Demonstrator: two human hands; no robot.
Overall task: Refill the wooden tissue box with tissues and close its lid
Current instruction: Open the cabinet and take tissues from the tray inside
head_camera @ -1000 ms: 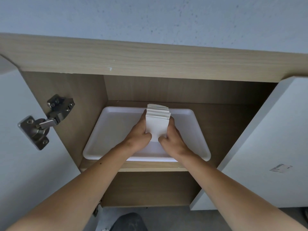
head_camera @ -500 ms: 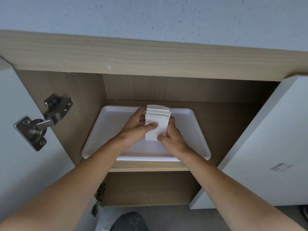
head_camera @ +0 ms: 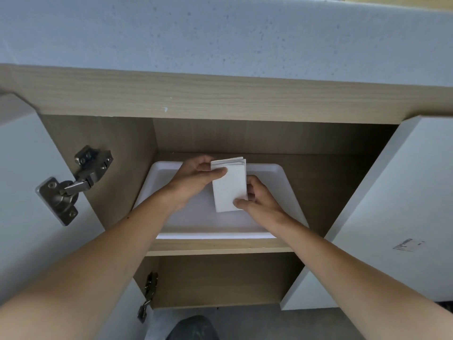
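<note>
A stack of white folded tissues is held over a white tray on the upper shelf inside an open cabinet. My left hand grips the stack's upper left side, thumb across its front face. My right hand grips the lower right corner, thumb on the front near the bottom edge. The stack is tilted with its flat face toward me. No wooden tissue box is in view.
The cabinet has wood-grain walls and a shelf edge under the tray. White doors stand open at left and right, with metal hinges on the left. A pale stone countertop overhangs above.
The tissue stack has risen off the tray and tipped its face toward me. My left hand slid up to the stack's top, and my right hand shifted to its lower corner.
</note>
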